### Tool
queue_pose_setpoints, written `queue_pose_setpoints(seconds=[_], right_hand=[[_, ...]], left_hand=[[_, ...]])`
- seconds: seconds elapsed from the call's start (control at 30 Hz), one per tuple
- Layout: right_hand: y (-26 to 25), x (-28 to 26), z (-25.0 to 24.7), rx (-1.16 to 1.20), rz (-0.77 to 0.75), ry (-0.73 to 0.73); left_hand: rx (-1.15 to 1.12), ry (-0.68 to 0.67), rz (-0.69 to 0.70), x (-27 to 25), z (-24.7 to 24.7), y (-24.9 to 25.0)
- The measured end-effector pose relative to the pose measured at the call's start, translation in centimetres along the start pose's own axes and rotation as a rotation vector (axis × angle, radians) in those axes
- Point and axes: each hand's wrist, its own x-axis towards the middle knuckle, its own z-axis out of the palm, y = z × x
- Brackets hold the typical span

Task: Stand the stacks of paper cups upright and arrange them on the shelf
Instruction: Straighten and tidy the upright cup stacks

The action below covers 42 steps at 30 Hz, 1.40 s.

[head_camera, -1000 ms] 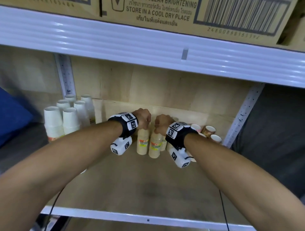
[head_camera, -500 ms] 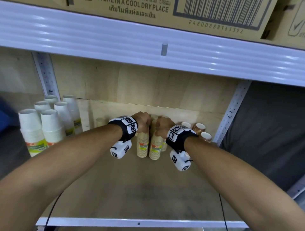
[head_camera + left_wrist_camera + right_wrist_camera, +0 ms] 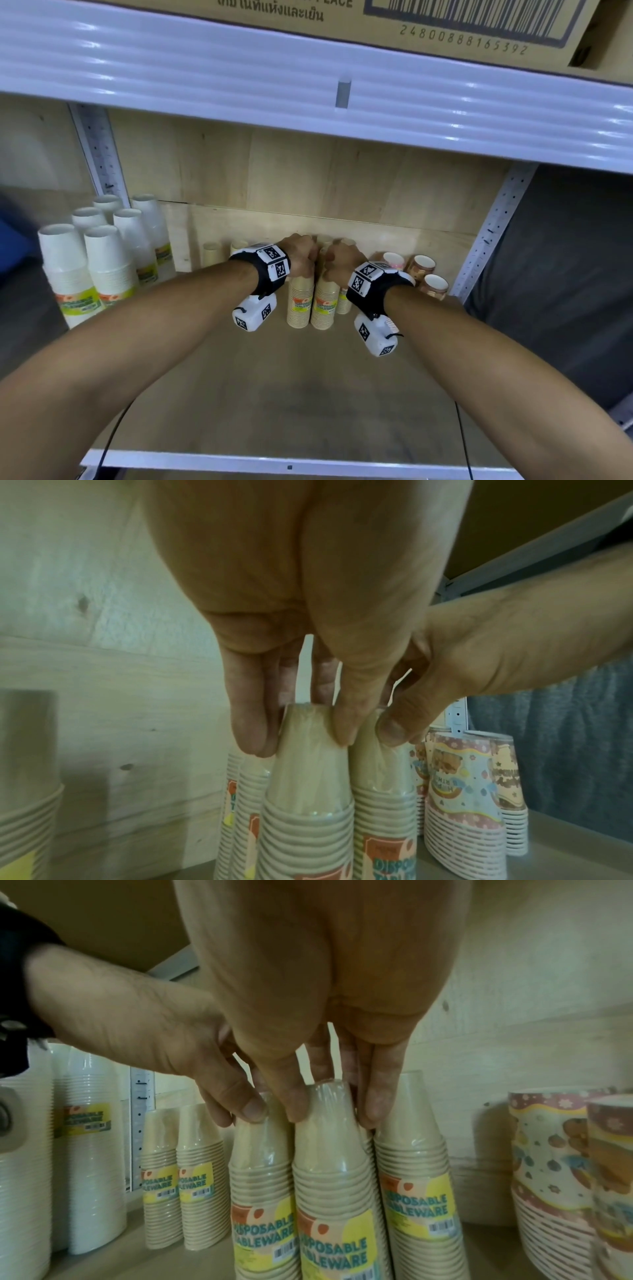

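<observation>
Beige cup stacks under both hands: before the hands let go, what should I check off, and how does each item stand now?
1. Left hand pinches the top of the left beige stack: ok.
2. Right hand pinches the right beige stack: ok.
3. Both stacks upright: ok.
4. Bases flat on the shelf board: cannot tell.
5. Apart from the printed party cups: ok.
6. In line with the beige stacks behind: not ok, they stand further forward.

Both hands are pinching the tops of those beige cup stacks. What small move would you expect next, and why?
Probably letting go. The left hand pinches the top of one beige stack and the right hand pinches the neighbouring beige stack. Both stacks already stand upright on the shelf, side by side, so lifting the fingers away seems enough.
</observation>
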Motion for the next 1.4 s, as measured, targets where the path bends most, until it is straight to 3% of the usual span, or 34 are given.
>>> queue_pose_setpoints(seconds=[0.23, 0.5, 0.83, 1.4], right_hand=[[0.1, -0.4, -1.5, 0.075, 0.044, 0.043], [-3.3, 1.1, -4.2, 0.065, 0.024, 0.134], [-9.3, 4.7, -1.7, 0.084, -0.099, 0.141], [-13.2, 8.4, 3.6, 0.104, -0.119, 0.035]], left_hand=[[-0.015, -0.03, 0.007, 0.3, -0.8, -0.9], [0.005, 0.085, -0.048, -0.4, -4.1, -3.3], [0.023, 0.181, -0.178, -3.1, -7.4, -8.6], [0.036, 0.192, -0.353, -4.3, -4.6, -13.4]])
